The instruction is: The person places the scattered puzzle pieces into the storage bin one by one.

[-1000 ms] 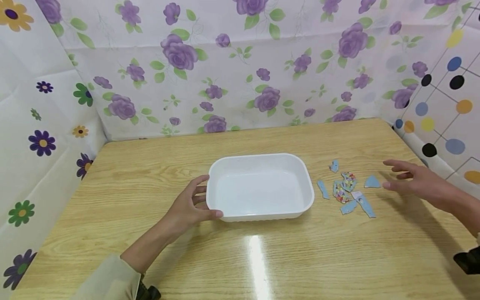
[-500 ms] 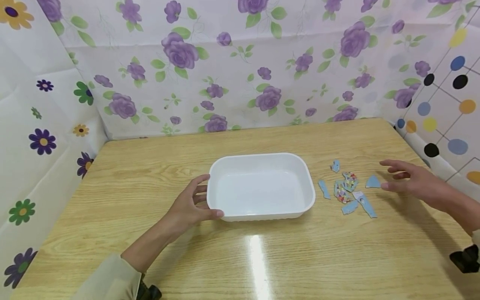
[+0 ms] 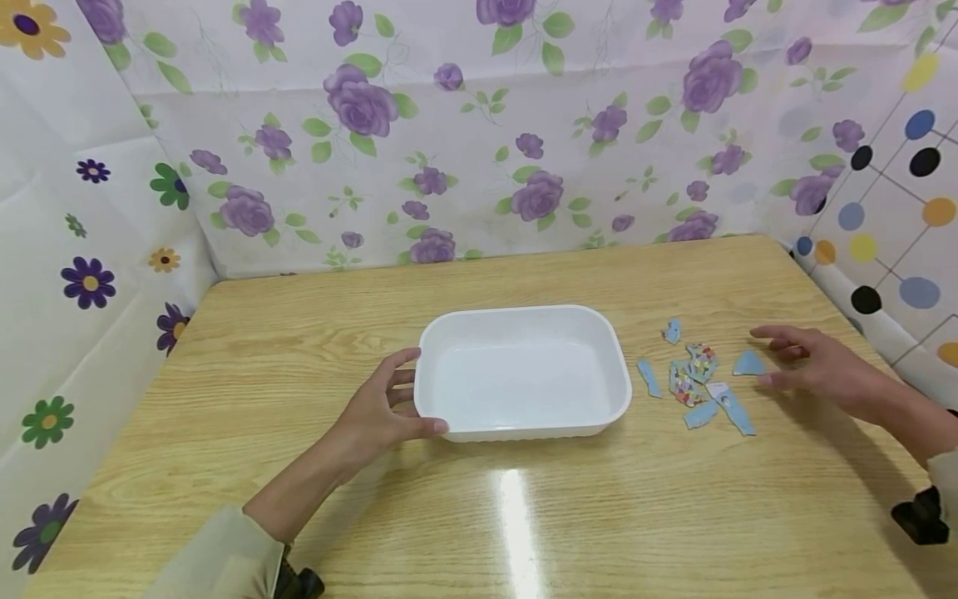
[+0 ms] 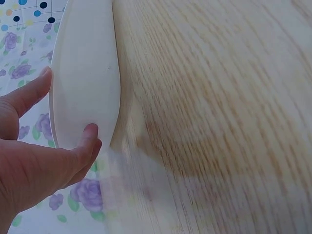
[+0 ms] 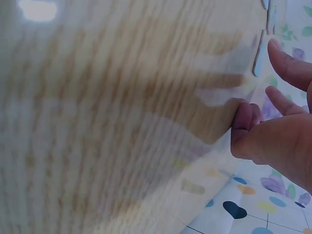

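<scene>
A person's left hand grips the left end of a white tray, hiding part of its outer wall; the thumb lies at the near left corner. The left wrist view cuts the tray off at the top, showing only its pale outside. At the far right, the right hand hovers with fingers loosely bent, holding nothing; whether its thumb touches the triangular scrap cannot be told. In the right wrist view the scraps are cut off at the edge, seen nearly side-on. Both sleeves, one at lower left, run out of frame.

Seven pale-blue scraps in all, two with a colourful print too small to read, lie on the wooden table between tray and right hand. A narrow strip sits just beside the tray's right end. Flowered cloth hangs behind, dotted cloth at right.

The tray sits mid-table, opening up, its long axis running left to right. The triangular scrap points toward the back cloth; the long scrap slants toward the near right.
</scene>
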